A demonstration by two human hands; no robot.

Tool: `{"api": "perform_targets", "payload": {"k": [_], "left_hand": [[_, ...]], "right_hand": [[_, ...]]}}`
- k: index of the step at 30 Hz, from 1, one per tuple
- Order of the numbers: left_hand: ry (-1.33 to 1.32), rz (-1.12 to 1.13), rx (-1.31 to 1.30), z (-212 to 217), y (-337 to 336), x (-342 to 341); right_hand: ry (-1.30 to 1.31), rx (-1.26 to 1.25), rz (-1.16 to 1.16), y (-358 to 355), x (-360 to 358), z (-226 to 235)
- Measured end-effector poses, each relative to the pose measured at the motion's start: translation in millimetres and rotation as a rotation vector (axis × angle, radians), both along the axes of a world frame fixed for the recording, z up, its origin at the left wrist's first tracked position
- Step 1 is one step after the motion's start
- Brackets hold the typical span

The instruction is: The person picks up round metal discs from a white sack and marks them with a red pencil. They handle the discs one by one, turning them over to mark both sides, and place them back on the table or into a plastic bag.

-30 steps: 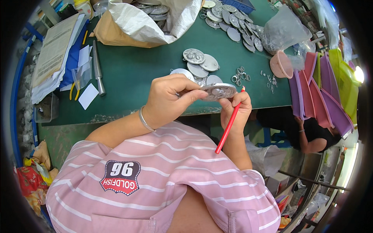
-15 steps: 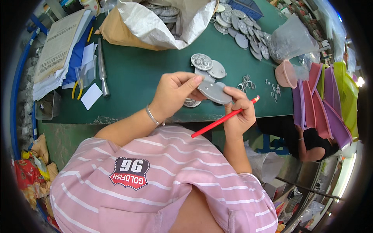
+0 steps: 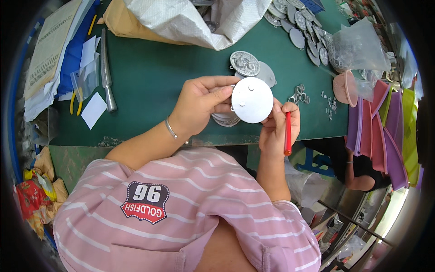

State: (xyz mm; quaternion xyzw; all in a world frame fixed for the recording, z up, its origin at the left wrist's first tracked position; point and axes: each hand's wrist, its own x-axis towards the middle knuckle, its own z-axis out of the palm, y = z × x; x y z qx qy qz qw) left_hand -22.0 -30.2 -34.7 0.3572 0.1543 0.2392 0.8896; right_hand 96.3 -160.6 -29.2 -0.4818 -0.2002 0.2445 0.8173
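A round silver-grey metal medallion (image 3: 256, 106) is raised above the table edge, its plain back with small round studs facing me. My left hand (image 3: 197, 102) pinches its left rim between thumb and fingers. My right hand (image 3: 277, 126) grips the lower right rim and also keeps a red pencil (image 3: 288, 136) in its fingers, pointing down toward me. Just beyond lies a small group of medallions, with an embossed medallion (image 3: 244, 63) on top and a plain one (image 3: 266, 74) beside it. More medallions (image 3: 226, 119) lie partly hidden behind my left hand.
A large white-lined sack (image 3: 190, 22) stands at the back. Many medallions (image 3: 297, 39) are heaped far right, near a clear plastic bag (image 3: 358, 47), metal rings (image 3: 299, 95) and a pink cup (image 3: 345, 88). A steel file (image 3: 106, 72) and papers (image 3: 54, 54) lie left. Another person's arm (image 3: 358, 174) shows at right.
The medallion has turned from nearly edge-on to showing its flat back. In my right hand the pencil has swung from slanting left to pointing down.
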Motion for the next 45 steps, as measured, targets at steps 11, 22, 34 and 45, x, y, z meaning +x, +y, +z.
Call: {"api": "perform_targets", "payload": {"k": [11,22,34,45], "left_hand": [[0.008,-0.012,-0.014,-7,0,1],[0.213,-0.158,-0.016,2,-1,2],[0.172,-0.212,0.02,-11,-7,2],[-0.155,-0.314,-0.404,-3,-6,3]], "right_hand": [[0.021,-0.006,0.037,1,2,-3],[0.032,0.019,-0.081,1,2,-7],[-0.316,-0.022,-0.181,-6,-1,-10],[-0.991,-0.112,0.052,-4,-11,-5]]}}
